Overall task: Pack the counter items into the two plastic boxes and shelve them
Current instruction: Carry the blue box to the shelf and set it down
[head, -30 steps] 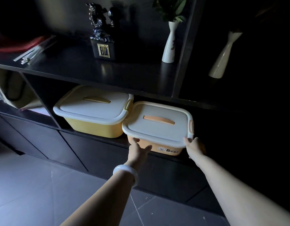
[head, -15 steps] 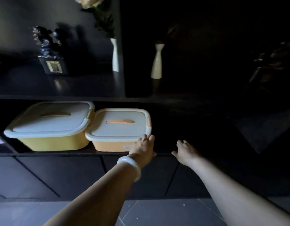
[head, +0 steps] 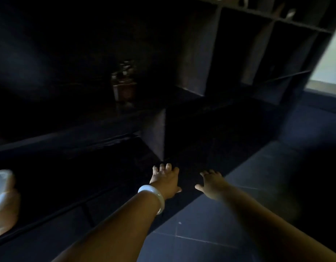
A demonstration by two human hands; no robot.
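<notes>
Only a blurred corner of the orange plastic box (head: pixel 4 201) with its pale lid shows at the far left edge, on the low dark shelf (head: pixel 72 137). The yellow box is out of view. My left hand (head: pixel 164 181), with a white bangle on the wrist, reaches forward with fingers spread and holds nothing. My right hand (head: pixel 210 183) is beside it, also spread and empty. Both hands hover in front of the dark cabinet, well to the right of the box.
A dark ornament (head: pixel 123 86) stands on the upper shelf surface. Tall dark shelf compartments (head: pixel 244 53) rise at the upper right. Dark floor tiles (head: pixel 210 224) lie below, and a bright window area (head: pixel 329 65) is at the right edge.
My view has swung to the right, so the two boxes slid off to the left edge. Both hands have let go of the orange box and now hang free with fingers spread.
</notes>
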